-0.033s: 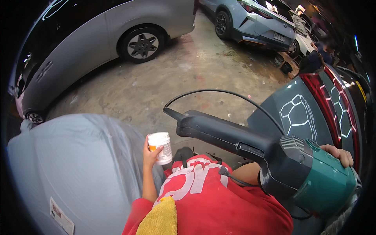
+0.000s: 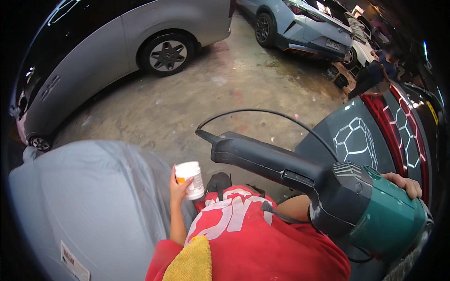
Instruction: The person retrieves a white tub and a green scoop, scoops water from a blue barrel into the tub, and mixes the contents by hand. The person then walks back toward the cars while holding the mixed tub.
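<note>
Near the lower middle, my left hand (image 2: 179, 186) grips a white jar (image 2: 190, 180) with an orange label patch. My right hand (image 2: 404, 184) is wrapped over the front of a green and black power polisher (image 2: 365, 210), which lies crosswise at the right with its handle pointing left and a black cord arcing over it. A yellow cloth (image 2: 187, 262) rests over the red shirt (image 2: 253, 234) on my body, below the jar.
A grey-covered object (image 2: 84, 196) fills the lower left. A silver van (image 2: 93, 42) stands across the concrete floor (image 2: 197, 93). Behind are a pale blue car (image 2: 300, 33) and a white car (image 2: 361, 51). A dark car panel (image 2: 347, 126) is at right; another person (image 2: 375, 70) works beyond it.
The near scene at left and the dark panel at right sit slightly lower in the view. My left hand with the jar has shifted slightly down and left; both grips are unchanged.
</note>
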Available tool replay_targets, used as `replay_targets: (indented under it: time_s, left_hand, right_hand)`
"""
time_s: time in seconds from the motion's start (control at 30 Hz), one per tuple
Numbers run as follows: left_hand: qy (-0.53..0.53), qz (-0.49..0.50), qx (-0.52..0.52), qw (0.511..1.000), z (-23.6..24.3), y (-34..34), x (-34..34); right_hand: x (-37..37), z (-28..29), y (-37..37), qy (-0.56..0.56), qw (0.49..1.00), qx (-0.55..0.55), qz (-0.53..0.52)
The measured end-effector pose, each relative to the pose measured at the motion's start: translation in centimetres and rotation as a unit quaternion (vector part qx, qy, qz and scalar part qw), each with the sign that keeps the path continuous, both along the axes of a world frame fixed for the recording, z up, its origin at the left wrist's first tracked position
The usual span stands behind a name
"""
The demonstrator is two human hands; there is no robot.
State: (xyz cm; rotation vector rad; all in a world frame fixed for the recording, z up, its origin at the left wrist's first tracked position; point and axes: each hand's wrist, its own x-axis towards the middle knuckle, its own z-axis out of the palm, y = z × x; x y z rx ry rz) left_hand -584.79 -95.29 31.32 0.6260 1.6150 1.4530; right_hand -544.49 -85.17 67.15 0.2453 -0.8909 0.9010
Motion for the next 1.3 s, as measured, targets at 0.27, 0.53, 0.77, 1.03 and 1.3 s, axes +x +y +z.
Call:
replay_targets:
  time_s: [0.27, 0.53, 0.77, 1.03, 1.3]
  left_hand:
    - [-0.003, -0.007, -0.076, 0.997, -5.1, 20.9, -3.7]
    - [0.063, -0.135, 0.1, 0.984, 0.9, 56.8, -9.0]
    - [0.076, -0.212, 0.264, 0.938, 11.6, 78.6, -5.1]
    - [0.064, -0.108, 0.338, 0.933, 13.5, 97.4, -1.5]
    - [0.173, 0.017, 0.205, 0.963, 6.9, 115.9, -1.9]
  right_hand:
    - [-6.2, -1.8, 18.2, -0.04, 0.997, 0.054, 0.028]
    - [-7.0, -4.0, 35.4, -0.06, 0.997, 0.011, 0.051]
    - [-4.2, -17.8, 48.4, -0.045, 0.955, -0.276, -0.103]
    - [-9.5, -30.2, 79.8, -0.27, 0.859, -0.42, -0.114]
    - [-15.7, -28.2, 101.7, -0.499, 0.739, -0.452, 0.028]
